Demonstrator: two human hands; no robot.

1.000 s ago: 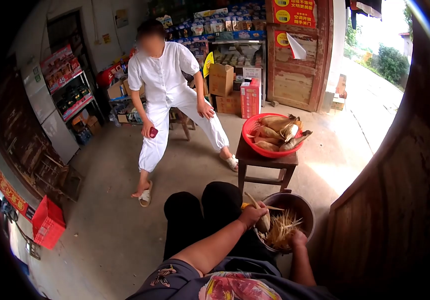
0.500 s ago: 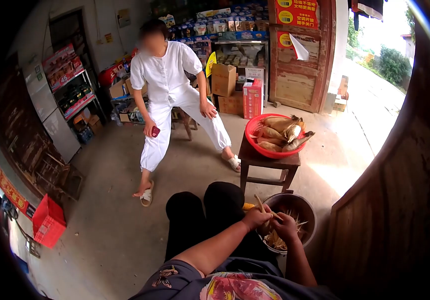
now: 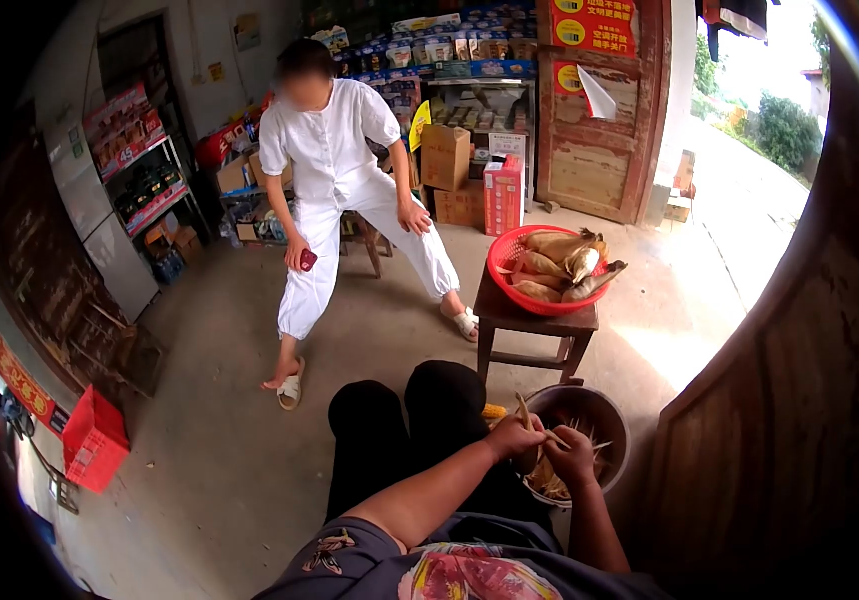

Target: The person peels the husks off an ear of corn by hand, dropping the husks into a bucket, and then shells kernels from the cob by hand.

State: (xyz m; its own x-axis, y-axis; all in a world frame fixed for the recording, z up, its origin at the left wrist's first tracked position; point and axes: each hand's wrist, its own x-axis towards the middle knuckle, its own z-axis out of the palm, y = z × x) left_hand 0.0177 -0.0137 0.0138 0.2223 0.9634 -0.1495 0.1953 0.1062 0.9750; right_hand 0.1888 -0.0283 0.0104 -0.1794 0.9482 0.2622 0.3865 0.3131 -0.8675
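Note:
My left hand (image 3: 516, 437) is closed around pale, dry corn husk (image 3: 523, 405), one strip of which sticks up above the fingers. Close beside it, my right hand (image 3: 571, 456) pinches a strip of husk that reaches toward the left hand. Whether an ear lies beneath the fingers is hidden. Yellow kernels of an ear of corn (image 3: 494, 412) show just behind my left hand, by the knee; I cannot tell what it rests on. Below both hands is a round metal basin (image 3: 625, 432) with loose husk strips (image 3: 550, 485) inside.
Ahead, a red plastic basket (image 3: 506, 285) of unshucked corn ears (image 3: 550, 262) stands on a wooden stool (image 3: 535, 332). A seated person in white (image 3: 335, 190) holds a red phone (image 3: 308, 260). A red crate (image 3: 97, 440) is at left, a wooden door panel (image 3: 760, 440) at right.
The view has shifted very slightly. Both hands stay close together over the basin, with hardly any movement. The seated person's head has tipped a little downward.

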